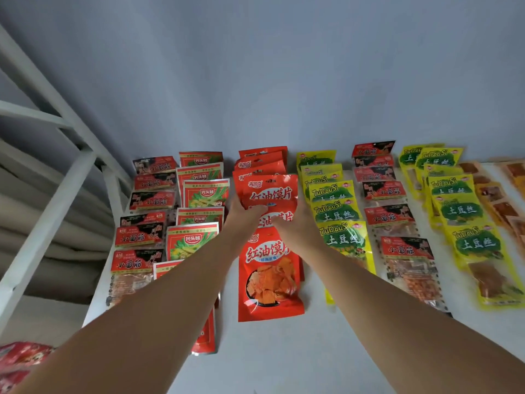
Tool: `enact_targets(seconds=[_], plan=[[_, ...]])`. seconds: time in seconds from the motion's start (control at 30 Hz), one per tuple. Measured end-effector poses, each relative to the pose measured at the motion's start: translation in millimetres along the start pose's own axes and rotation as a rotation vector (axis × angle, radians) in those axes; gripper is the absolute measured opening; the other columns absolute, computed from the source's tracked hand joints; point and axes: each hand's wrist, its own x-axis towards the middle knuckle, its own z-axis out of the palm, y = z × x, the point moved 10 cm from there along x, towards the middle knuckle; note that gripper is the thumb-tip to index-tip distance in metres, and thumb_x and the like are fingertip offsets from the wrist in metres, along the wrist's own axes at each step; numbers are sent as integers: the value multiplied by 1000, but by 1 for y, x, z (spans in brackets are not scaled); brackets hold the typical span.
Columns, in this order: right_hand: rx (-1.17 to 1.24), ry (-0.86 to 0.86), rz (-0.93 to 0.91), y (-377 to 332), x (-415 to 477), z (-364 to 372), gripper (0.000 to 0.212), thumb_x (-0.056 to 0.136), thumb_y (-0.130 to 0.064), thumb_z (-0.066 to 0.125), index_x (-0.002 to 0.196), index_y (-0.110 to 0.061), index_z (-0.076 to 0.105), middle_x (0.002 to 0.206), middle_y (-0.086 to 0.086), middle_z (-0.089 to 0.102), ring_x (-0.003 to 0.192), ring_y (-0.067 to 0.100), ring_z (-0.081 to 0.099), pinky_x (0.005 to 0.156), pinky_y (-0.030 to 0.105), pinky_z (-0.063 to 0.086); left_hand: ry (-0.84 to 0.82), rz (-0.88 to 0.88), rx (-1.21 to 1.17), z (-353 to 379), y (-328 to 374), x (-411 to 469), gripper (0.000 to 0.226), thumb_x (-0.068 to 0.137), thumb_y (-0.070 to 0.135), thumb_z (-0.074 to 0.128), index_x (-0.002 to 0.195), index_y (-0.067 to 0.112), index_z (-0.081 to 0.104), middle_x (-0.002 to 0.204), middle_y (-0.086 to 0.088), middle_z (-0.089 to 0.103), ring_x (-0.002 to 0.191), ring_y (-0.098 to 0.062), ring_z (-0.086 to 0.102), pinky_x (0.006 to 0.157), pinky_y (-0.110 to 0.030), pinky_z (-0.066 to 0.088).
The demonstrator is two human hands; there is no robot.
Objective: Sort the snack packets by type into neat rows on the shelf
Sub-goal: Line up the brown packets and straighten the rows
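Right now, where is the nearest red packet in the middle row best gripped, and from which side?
Probably the bottom edge, from the near side: the red packet lies flat, its top meeting the row, only bare shelf before it.

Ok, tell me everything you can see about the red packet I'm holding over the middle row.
The red packet is a glossy red-orange pouch with large white Chinese lettering and a small logo at its top left. It is raised, leaning over the middle row of matching packets on the white shelf. The left hand grips its lower left, the right hand its lower right; its bottom is hidden.
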Motion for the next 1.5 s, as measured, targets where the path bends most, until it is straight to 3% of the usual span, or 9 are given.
enact_targets(seconds=[0.1,0.27,0.47,0.57,0.67,0.9,1.03,1.2,1.5], plan=[[-21,-16,-7,3,6,0,66,92,-23,68,146,-33,33,131,-1,53,114,21,63,86,47,61,-19,-2,26,5,-3,6,54,91,29,74,137,34,46,105,7,72,69,-9,76,48,-21,55],[-72,-14,17,10,4,-5,55,93,-27,67,140,-31,38,129,-1,59,106,17,67,81,37,62,-58,9,66,-2,2,0,49,93,30,72,134,32,45,114,3,74,87,-20,78,76,-40,65],[-300,78,-266,-38,-32,-10,78,92,-37,69,155,-24,23,152,-1,43,140,18,45,105,45,51,-63,199,312,-29,26,-46,49,95,37,70,136,35,42,119,32,55,78,9,70,57,-14,55],[-472,129,-378,-55,-56,-7,63,95,-40,64,148,-17,39,157,3,38,147,21,32,116,45,39,-9,438,466,-58,40,-83,41,94,37,68,130,40,50,125,39,54,108,15,58,82,-10,50],[-549,146,-482,-61,-89,10,52,94,-38,65,138,-13,53,152,5,43,146,22,32,119,38,31,90,539,636,-95,33,-109,50,93,41,67,140,34,50,138,20,51,128,-1,43,105,-30,40],[-648,-138,-665,-39,-174,111,48,91,-53,57,127,-21,61,135,-6,55,128,15,49,109,35,44,120,453,960,-181,-39,-157,79,79,74,57,146,34,40,147,10,41,136,-13,39,110,-47,42],[-779,-258,-680,-20,-194,162,62,87,-59,60,139,-28,50,150,-6,41,139,22,40,115,43,38,26,400,1136,-199,-83,-175,105,71,92,46,157,33,32,164,6,28,154,-19,21,122,-53,29],[-978,-353,-599,5,-190,186,77,89,-62,58,151,-33,24,166,2,10,153,32,12,121,51,18,-72,306,1212,-185,-108,-159,108,78,75,65,160,46,1,171,12,-3,156,-12,-13,126,-53,14],[-1021,-299,-543,2,-155,168,76,93,-53,59,155,-32,21,169,2,2,155,30,3,123,51,15,-142,337,1149,-154,-94,-120,107,79,72,64,160,41,2,171,11,7,156,-10,-14,122,-57,19]])
